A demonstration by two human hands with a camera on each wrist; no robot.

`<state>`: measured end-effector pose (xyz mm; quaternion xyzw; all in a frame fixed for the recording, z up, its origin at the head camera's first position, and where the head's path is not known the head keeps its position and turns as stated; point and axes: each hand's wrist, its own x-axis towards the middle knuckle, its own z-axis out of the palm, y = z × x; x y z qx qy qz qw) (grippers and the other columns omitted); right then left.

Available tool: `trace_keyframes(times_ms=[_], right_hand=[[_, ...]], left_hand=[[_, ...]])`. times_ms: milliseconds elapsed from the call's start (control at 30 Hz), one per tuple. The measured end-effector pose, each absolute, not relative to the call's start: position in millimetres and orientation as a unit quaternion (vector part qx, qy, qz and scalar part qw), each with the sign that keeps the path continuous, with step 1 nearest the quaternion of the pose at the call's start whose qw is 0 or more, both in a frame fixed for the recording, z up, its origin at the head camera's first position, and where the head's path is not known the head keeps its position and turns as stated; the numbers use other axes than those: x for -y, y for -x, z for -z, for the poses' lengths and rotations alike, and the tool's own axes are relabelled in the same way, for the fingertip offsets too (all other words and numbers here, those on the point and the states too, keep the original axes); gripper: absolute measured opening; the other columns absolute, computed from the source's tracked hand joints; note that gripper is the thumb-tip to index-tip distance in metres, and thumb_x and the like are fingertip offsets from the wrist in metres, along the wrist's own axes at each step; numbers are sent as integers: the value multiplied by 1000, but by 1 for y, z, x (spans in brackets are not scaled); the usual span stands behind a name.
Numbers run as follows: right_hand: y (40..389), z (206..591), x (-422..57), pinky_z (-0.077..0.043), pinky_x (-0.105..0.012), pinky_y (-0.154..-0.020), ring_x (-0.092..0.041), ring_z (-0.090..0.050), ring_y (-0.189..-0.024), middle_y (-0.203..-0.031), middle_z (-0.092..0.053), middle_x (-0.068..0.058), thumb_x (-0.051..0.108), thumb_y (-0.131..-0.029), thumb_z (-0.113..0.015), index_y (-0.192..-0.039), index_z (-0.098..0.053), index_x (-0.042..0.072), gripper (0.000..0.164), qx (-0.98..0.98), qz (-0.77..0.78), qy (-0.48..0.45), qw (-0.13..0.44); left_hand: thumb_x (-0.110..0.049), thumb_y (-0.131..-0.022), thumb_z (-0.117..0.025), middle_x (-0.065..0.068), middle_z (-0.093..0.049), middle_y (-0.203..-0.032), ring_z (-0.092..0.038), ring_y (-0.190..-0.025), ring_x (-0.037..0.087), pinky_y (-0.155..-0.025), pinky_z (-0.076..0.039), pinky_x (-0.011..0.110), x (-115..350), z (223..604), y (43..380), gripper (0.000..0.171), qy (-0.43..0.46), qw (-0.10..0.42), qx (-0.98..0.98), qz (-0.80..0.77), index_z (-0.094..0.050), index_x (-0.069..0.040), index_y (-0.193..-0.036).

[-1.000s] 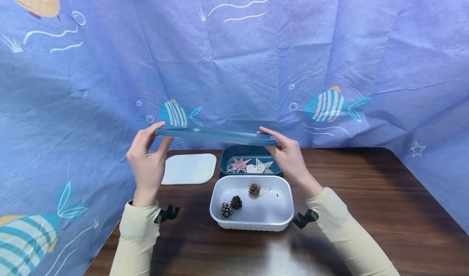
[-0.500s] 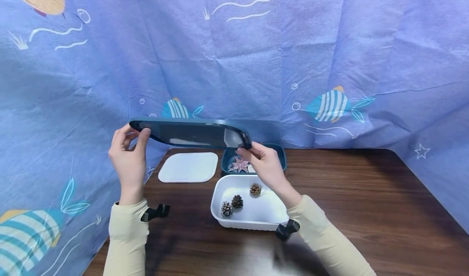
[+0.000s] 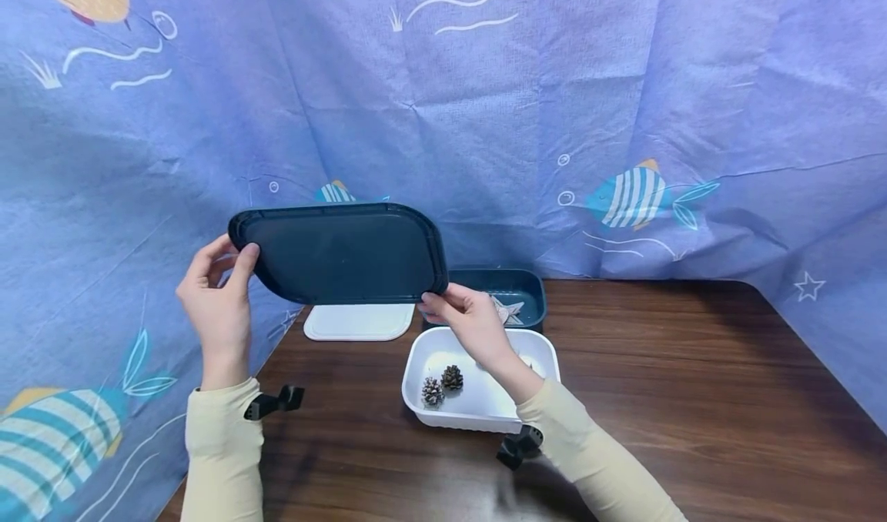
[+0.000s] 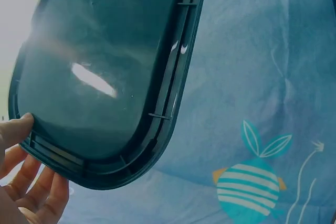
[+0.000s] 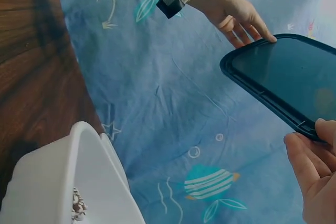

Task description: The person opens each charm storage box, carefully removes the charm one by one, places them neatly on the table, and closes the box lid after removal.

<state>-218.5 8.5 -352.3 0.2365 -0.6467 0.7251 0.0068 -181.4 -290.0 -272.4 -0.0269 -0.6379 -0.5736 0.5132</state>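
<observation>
Raised above the table, a dark blue box lid point(image 3: 343, 252) is tilted so its ridged underside faces the head camera. My left hand point(image 3: 220, 299) pinches its left end, thumb on the underside and fingers behind. At the lower right corner my right hand point(image 3: 478, 326) pinches the rim between thumb and fingers. In the left wrist view the lid point(image 4: 105, 66) fills the upper left, its rim gripped by the left hand point(image 4: 31, 177). Both hands hold the lid point(image 5: 294, 77) in the right wrist view.
Below is a white box point(image 3: 478, 422) with pinecones point(image 3: 452, 378) inside, partly behind my right arm. Behind it sits a dark blue box point(image 3: 533, 291) with a star ornament point(image 3: 509, 310). A white lid point(image 3: 356, 324) lies left on the wooden table point(image 3: 693, 383). A fish-print curtain point(image 3: 485, 137) hangs behind.
The lid has moved left and tipped up from nearly edge-on, so its underside now shows. Both hands have shifted left with it, the right one lower, over the white box.
</observation>
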Motion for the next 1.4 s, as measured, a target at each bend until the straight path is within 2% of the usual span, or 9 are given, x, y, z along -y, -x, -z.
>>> trace_keyframes(times_ms=[100,267,433,567,733,1000,1167,1300,1400], right_hand=[[212,346,-8,-58,-34,-85,-26,-73,-99,-110,-72,-24,11,-100,-63,-119,-70,-4,25,653,-722,-231,0],[214,349,-7,-58,-38,-85,-27,-74,-97,-104,-75,-19,19,-100,-65,-115,-72,-2,26,653,-721,-230,1],[221,360,-5,-59,-34,-82,-34,-73,-97,-101,-75,-18,23,-99,-67,-115,-72,1,27,651,-726,-222,-4],[220,361,-4,-59,-33,-82,-30,-74,-96,-101,-75,-19,23,-100,-66,-116,-71,2,27,652,-726,-219,-6],[220,363,-2,-59,-33,-81,-35,-73,-97,-99,-75,-19,22,-99,-67,-117,-70,1,28,648,-731,-216,-9],[219,366,8,-59,-35,-82,-32,-74,-94,-98,-75,-20,20,-100,-66,-119,-68,-3,29,635,-744,-206,-32],[219,367,16,-58,-34,-83,-34,-73,-97,-101,-74,-23,19,-101,-65,-122,-64,-6,33,625,-752,-201,-56],[219,370,23,-58,-33,-82,-31,-74,-95,-103,-74,-23,19,-100,-65,-134,-56,-9,45,621,-756,-192,-75],[219,374,28,-58,-33,-82,-28,-74,-94,-104,-73,-24,18,-100,-65,-136,-53,-10,48,618,-758,-190,-87]], left_hand=[[-15,-86,-82,4,-67,-99,-59,-84,16,-68,-46,24,290,272,181,29,22,518,646,560,-77,-3,-113],[-13,-86,-82,2,-67,-98,-58,-82,14,-69,-47,23,290,274,183,30,22,521,650,553,-77,-2,-113],[-12,-85,-82,2,-66,-94,-58,-82,15,-70,-47,23,287,274,183,30,27,521,642,561,-77,-1,-112],[-12,-85,-83,3,-65,-92,-57,-81,15,-69,-47,22,286,274,182,29,37,524,638,563,-77,-1,-111],[-12,-86,-82,1,-65,-92,-58,-80,14,-69,-48,21,286,274,181,28,42,527,643,555,-77,-1,-111],[-9,-83,-84,2,-64,-90,-57,-79,13,-67,-46,20,289,274,176,30,26,531,624,572,-77,2,-110],[-7,-82,-85,3,-64,-91,-56,-78,13,-66,-46,20,292,274,172,30,28,538,606,585,-77,4,-109],[-7,-82,-85,4,-64,-91,-56,-78,14,-67,-47,20,295,275,168,30,26,540,601,589,-77,4,-109],[-6,-81,-85,5,-64,-91,-56,-77,13,-66,-47,20,298,277,166,31,20,541,595,594,-77,4,-109]])
